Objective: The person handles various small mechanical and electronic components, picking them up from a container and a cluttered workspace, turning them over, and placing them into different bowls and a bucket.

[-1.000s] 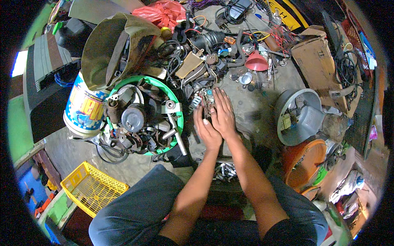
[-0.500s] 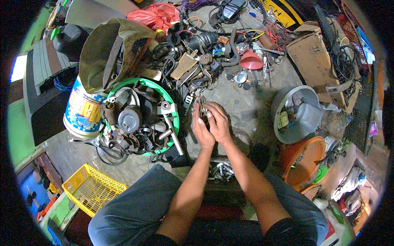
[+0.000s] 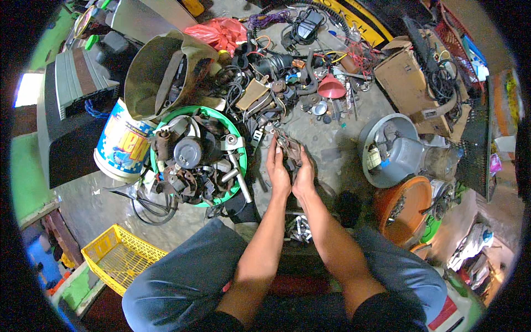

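My left hand [image 3: 278, 170] and my right hand [image 3: 303, 172] are cupped together over the floor in front of my knees. Between the palms is a bunch of dark, rusty metal parts [image 3: 289, 148]; their exact kind cannot be made out. The fingers of both hands point away from me, pressed along the sides of the bunch. Just left of the hands stands a green-rimmed basin [image 3: 244, 160] heaped with used machine parts and a T-shaped metal tool [image 3: 239, 176]. Below the wrists lies a small pile of shiny metal pieces [image 3: 300, 229].
Loose parts, hoses and cables spread beyond the hands, near a red funnel [image 3: 331, 86]. At right are a grey basin [image 3: 394, 123], an orange basin [image 3: 418, 193] and a cardboard box [image 3: 406, 74]. A white bucket [image 3: 119, 146] and a yellow basket [image 3: 123, 260] stand left.
The hands have opened apart slightly, exposing more of the metal parts between them. The right hand has turned from lying over the bunch to its side. The whole view has shifted a little.
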Demonstrator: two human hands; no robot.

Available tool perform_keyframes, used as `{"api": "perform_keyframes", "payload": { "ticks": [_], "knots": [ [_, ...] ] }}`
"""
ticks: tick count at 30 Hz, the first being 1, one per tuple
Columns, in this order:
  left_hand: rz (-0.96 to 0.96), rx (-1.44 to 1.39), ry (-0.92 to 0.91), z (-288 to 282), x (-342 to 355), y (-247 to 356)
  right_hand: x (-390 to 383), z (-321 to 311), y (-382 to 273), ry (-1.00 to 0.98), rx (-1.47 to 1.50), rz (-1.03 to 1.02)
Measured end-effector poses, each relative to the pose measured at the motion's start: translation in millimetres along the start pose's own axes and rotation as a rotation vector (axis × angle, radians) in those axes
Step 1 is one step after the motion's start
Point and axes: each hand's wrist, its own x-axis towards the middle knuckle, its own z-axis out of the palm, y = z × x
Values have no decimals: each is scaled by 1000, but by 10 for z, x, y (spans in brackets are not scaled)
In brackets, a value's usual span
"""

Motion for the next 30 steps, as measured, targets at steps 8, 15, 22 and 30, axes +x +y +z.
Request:
{"api": "perform_keyframes", "payload": {
  "ticks": [8,15,22,30],
  "knots": [
    [-152,-385,30,324,-252,356,-390,288,-541,-52,-227,-340],
    [-223,-754,-207,609,-681,939,-1064,432,-1012,-139,-257,-736],
    [-260,-914,-363,714,-1374,1472,-2019,512,-1431,-241,-114,-820],
    [-288,-889,-452,638,-2208,1910,-2948,632,-1736,-389,-115,-1019]
  ]
}}
